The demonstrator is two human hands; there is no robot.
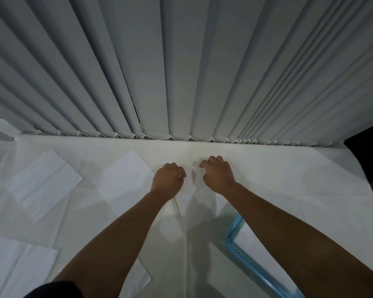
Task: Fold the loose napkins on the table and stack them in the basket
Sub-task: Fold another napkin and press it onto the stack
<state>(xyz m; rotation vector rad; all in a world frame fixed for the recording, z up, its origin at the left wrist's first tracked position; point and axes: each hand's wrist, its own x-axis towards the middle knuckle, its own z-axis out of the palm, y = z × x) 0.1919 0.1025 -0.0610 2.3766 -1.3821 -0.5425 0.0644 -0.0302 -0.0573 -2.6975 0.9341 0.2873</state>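
A white napkin [190, 196] lies in the middle of the white-covered table [289, 179], creased and lifted along its centre. My left hand [168, 179] pinches its far edge on the left, my right hand [218, 175] pinches it on the right. A light blue basket [241, 252] stands at the near right under my right forearm, with white napkin material [252, 246] inside it. Loose white napkins lie flat at the far left [45, 179], left of centre [125, 175], near left [19, 267] and under my left forearm [138, 276].
Grey vertical blinds [181, 72] hang along the table's far edge, with a bead chain along their bottom. The table's right edge [364, 190] drops off into a dark area. The tablecloth shows fold creases.
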